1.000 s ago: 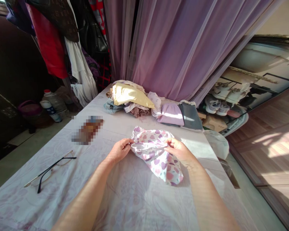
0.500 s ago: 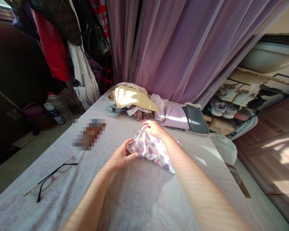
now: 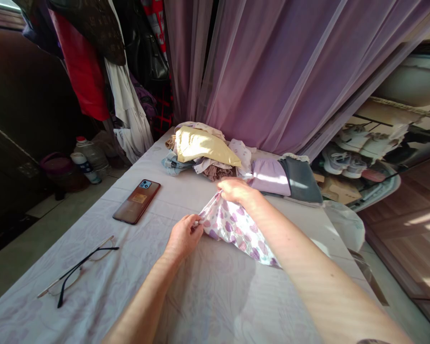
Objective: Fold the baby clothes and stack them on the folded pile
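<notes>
Consists of white fabric printed with purple and pink shapes. Lies creased over the pale sheet, drawn to a peak at the far edge.

Pale sheet, printed cloth, phone, eyeglasses, clothes heap, folded clothes

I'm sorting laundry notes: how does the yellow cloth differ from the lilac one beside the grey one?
The yellow cloth lies atop a jumbled pile, while the lilac cloth sits in a neat row. The yellow cloth is spread loosely, with a curved outline; the lilac cloth is folded into a compact block. Both are plain-coloured and partly sunlit.
</notes>
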A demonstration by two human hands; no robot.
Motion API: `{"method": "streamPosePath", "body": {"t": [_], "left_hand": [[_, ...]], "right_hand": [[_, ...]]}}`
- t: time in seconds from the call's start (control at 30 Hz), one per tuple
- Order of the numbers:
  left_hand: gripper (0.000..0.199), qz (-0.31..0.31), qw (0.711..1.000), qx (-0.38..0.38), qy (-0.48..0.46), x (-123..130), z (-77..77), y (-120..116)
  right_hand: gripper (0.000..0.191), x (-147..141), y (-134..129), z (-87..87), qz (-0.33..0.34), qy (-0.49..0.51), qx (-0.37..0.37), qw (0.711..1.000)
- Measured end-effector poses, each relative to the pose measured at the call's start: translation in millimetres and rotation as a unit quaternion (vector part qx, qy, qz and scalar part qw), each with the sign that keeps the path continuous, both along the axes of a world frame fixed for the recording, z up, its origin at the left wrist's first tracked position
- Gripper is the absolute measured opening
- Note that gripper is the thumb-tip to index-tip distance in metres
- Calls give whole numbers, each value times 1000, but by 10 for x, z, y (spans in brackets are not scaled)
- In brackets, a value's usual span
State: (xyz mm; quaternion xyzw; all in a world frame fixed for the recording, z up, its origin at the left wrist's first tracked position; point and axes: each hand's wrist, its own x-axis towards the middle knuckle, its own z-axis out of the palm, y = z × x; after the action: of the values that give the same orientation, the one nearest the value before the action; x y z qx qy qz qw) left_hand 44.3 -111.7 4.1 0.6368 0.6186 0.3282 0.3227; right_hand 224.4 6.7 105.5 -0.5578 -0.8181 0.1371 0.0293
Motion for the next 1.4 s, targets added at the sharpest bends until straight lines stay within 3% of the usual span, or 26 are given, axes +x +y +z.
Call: {"method": "streamPosePath", "body": {"t": [0.1,0.2,0.27,0.33,0.4,0.5,0.57,0.6,0.63,0.7,0.8,0.93,1.03,1.13,1.3,1.37,1.4], "left_hand": [[14,34,998,-12,-52,2,31,30],[22,72,990,-9,-118,-29,229,163],[23,81,986,37,-142,-83,517,308],[23,69,981,96,-156,-154,918,460],[24,38,976,139,-165,-215,1372,566],[23,3,962,231,-147,-213,1958,565],[19,-16,951,287,-118,-124,2172,461],[17,-22,946,308,-97,-55,2208,390],[17,-30,943,323,-73,29,2194,314],[22,-58,944,323,-23,232,2023,159],[38,-138,962,234,3,587,1488,-53],[43,-199,977,72,40,1035,671,-320],[45,-262,964,23,48,1282,304,-500],[49,-302,952,-6,52,1449,209,-619],[40,-357,933,-11,41,1463,364,-579],[33,-326,945,4,31,1318,442,-426],[30,-276,961,17,28,1210,473,-319]], "right_hand": [[8,82,-51,267,15,-48,51,997],[14,162,-53,567,30,-117,102,987],[14,201,-13,791,14,-133,135,982],[15,243,36,1032,-23,-109,186,976],[16,308,58,1265,-54,-40,250,966],[17,469,-7,1514,-44,90,329,939],[19,609,-112,1551,-30,149,363,919],[21,685,-175,1517,-32,165,376,911],[23,762,-242,1445,-39,171,384,906],[31,920,-380,1186,-68,160,384,907],[34,1158,-609,574,-85,92,330,936],[29,1449,-1001,-292,-146,-14,179,973],[28,1631,-1301,-701,-196,-17,125,972],[30,1773,-1505,-877,-246,13,114,962],[44,1853,-1641,-967,-298,37,100,948],[49,1843,-1671,-1010,-320,56,98,941],[51,1837,-1686,-1035,-335,68,97,935]]}}
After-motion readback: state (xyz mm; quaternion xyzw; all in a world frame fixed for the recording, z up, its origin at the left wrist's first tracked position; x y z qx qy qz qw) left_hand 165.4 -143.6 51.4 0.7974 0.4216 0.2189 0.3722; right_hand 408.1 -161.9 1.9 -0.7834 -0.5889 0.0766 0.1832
